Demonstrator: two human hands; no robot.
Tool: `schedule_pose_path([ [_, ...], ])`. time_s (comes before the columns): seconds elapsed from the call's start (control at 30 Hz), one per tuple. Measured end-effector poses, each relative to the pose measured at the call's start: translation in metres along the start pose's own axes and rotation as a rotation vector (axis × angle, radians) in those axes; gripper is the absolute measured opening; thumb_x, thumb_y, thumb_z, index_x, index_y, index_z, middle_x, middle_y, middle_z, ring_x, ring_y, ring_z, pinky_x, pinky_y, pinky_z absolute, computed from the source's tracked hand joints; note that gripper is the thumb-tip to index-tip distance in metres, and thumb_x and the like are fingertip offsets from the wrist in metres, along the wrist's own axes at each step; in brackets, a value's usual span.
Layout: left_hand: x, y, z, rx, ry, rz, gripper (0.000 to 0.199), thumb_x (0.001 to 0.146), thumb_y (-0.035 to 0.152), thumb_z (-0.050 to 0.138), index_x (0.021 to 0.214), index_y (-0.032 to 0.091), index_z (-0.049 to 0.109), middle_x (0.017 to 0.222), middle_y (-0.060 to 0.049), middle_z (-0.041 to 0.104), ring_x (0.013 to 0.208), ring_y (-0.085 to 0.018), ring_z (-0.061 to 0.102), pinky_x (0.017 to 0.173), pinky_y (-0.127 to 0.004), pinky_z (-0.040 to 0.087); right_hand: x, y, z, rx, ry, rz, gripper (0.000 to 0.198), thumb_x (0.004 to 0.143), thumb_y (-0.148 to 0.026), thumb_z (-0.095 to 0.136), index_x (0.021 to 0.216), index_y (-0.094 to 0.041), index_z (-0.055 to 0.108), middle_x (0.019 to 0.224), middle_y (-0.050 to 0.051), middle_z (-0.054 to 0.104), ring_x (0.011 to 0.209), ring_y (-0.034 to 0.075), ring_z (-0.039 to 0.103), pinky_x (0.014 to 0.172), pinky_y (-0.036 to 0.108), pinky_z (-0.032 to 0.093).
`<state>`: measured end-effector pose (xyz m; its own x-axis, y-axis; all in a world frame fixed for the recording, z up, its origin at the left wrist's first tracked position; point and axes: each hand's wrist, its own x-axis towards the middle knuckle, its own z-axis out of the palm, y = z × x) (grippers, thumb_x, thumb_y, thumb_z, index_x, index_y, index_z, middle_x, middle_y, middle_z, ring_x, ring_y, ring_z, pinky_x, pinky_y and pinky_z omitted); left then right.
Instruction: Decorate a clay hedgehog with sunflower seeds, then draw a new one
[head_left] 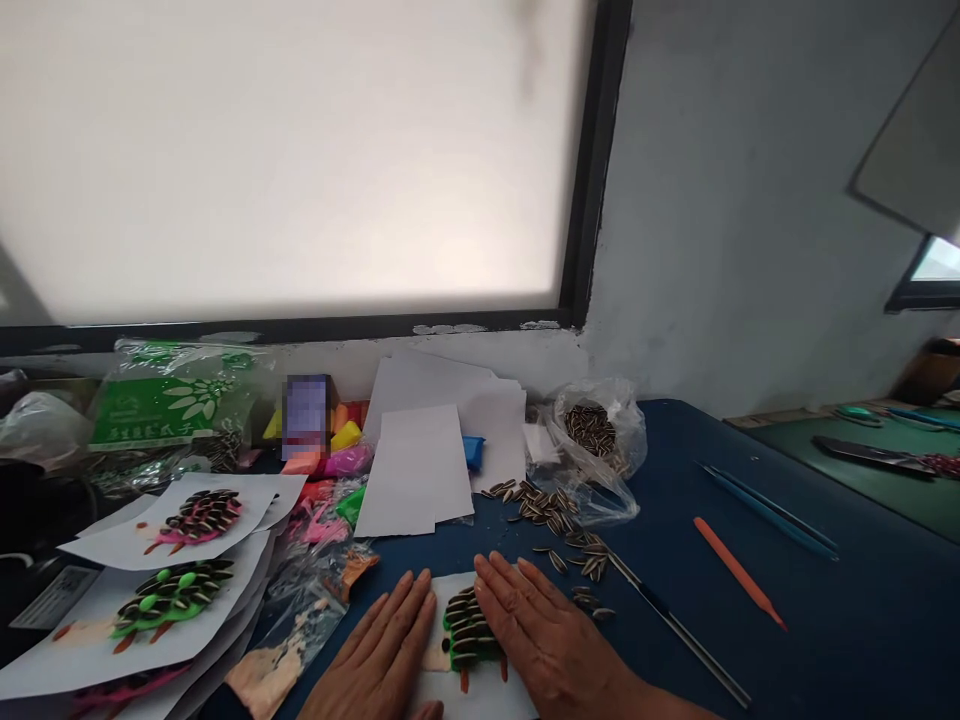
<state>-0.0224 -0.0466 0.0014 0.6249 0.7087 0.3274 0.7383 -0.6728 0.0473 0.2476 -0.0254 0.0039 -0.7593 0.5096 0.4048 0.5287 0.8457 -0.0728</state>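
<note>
A hedgehog picture point(466, 632) of green clay set with striped sunflower seeds lies on white paper point(450, 692) at the bottom middle. My left hand point(382, 650) rests flat along the paper's left side, fingers stretched out. My right hand point(536, 630) lies flat over the right part of the hedgehog, fingers straight, and hides that part. Neither hand holds anything. Loose sunflower seeds point(544, 508) are scattered just beyond my right hand. A thin metal tool point(679, 630) with a dark band lies to its right.
Finished-looking hedgehog pictures on paper point(174, 600) are stacked at left. Behind are blank white sheets point(416, 465), colored clay point(349, 460), a green seed bag point(172, 405) and a plastic bag of seeds point(592, 430). An orange tool point(739, 570) and blue tweezers point(772, 510) lie at right.
</note>
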Motion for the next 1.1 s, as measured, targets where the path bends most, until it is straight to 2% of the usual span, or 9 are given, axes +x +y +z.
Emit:
schedule_pose_path([
  [0.17,0.001,-0.001,0.002,0.016,0.009,0.002,0.079,0.101,0.046,0.048,0.153,0.030,-0.008,0.154,-0.004,0.031,0.134,-0.030,0.045,0.106,-0.039,0.046,-0.002,0.000,0.006,-0.036,-0.022,-0.041,0.091,0.096,-0.065,0.041,0.157,-0.013,0.000,0.159,0.012,0.021,0.148,0.025,0.019,0.120,0.041,0.023],
  [0.4,-0.001,0.001,0.000,0.052,0.014,0.021,0.082,0.101,0.046,0.048,0.154,0.026,-0.011,0.154,-0.008,0.030,0.134,-0.030,0.044,0.106,-0.039,0.045,-0.002,-0.004,0.007,-0.129,-0.013,-0.085,0.078,0.102,-0.049,0.043,0.157,-0.011,0.002,0.159,0.011,0.021,0.148,0.024,0.016,0.120,0.041,0.024],
  [0.57,0.000,0.002,0.000,0.048,0.024,0.021,0.081,0.101,0.045,0.048,0.154,0.026,-0.010,0.154,-0.008,0.030,0.134,-0.029,0.045,0.106,-0.038,0.045,0.000,-0.003,0.007,-0.114,-0.054,-0.091,0.086,0.098,-0.061,0.042,0.157,-0.010,0.005,0.158,0.012,0.023,0.148,0.025,0.020,0.119,0.039,0.027],
  [0.73,0.000,0.000,0.001,0.071,0.005,0.029,0.082,0.101,0.047,0.047,0.154,0.024,-0.011,0.154,-0.008,0.029,0.135,-0.029,0.044,0.106,-0.037,0.044,-0.001,-0.001,0.011,-0.105,-0.050,-0.089,0.089,0.096,-0.063,0.043,0.157,-0.010,0.004,0.158,0.013,0.024,0.147,0.025,0.021,0.120,0.039,0.025],
  [0.97,0.001,0.003,-0.003,0.119,-0.023,0.017,0.080,0.101,0.050,0.044,0.153,0.023,-0.011,0.154,-0.007,0.029,0.135,-0.027,0.044,0.108,-0.035,0.043,-0.004,0.000,0.012,0.054,-0.104,-0.038,0.088,0.096,-0.059,0.047,0.158,-0.018,-0.002,0.160,0.009,0.018,0.147,0.026,0.022,0.122,0.038,0.018],
  [1.03,0.001,0.004,-0.004,0.116,-0.010,0.024,0.080,0.101,0.050,0.045,0.153,0.023,-0.010,0.153,-0.008,0.030,0.134,-0.028,0.045,0.108,-0.035,0.043,-0.004,-0.001,0.009,0.146,-0.085,-0.002,0.089,0.096,-0.060,0.047,0.158,-0.021,-0.004,0.161,0.008,0.015,0.147,0.028,0.021,0.122,0.041,0.018],
  [1.1,0.001,0.005,-0.006,0.105,0.003,0.025,0.080,0.101,0.050,0.045,0.153,0.023,-0.009,0.153,-0.008,0.030,0.134,-0.028,0.046,0.107,-0.036,0.044,-0.005,-0.003,0.004,0.262,-0.014,0.092,0.085,0.097,-0.061,0.043,0.158,-0.023,-0.003,0.162,0.007,0.013,0.148,0.031,0.018,0.121,0.046,0.018],
])
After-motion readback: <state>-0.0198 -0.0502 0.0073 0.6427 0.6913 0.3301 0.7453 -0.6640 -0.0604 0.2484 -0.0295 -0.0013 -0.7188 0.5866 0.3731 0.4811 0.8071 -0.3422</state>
